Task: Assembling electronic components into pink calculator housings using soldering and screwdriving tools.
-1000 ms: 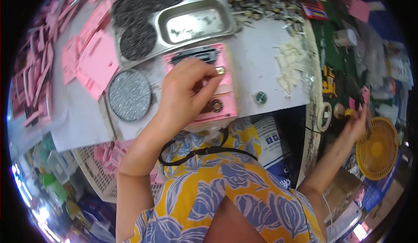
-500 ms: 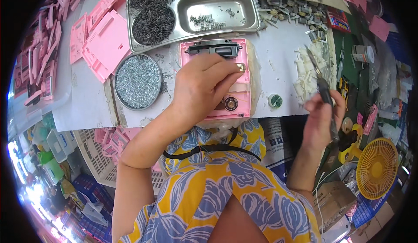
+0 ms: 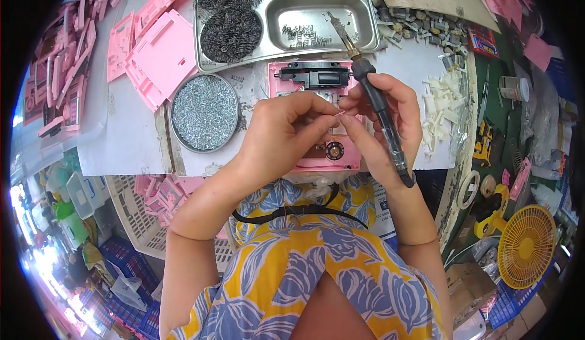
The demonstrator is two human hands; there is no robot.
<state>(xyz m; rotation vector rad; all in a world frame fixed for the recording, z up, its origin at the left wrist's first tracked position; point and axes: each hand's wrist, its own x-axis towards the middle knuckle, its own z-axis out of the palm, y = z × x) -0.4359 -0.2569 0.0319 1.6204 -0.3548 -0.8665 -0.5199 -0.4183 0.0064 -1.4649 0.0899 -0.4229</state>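
Note:
A soldering iron with a black handle lies in my right hand, its metal tip pointing up over the steel tray. The thumb and fingertips of that hand meet those of my left hand. Between them shows a thin pale strand, too small to name surely. Both hands are above a pink plastic housing, partly hidden by them. Inside the housing are a black mechanism across its far end and a round dark part with a metallic centre at its near end.
A steel tray of dark springs stands beyond the housing. Left are a round dish of small screws and pink panels. White plastic pieces and small motors lie right. A yellow fan stands farther right.
My right hand has brought the soldering iron left, over the housing, and its fingertips now meet my left hand's. My left hand has come slightly nearer to me. The whole view has shifted a little.

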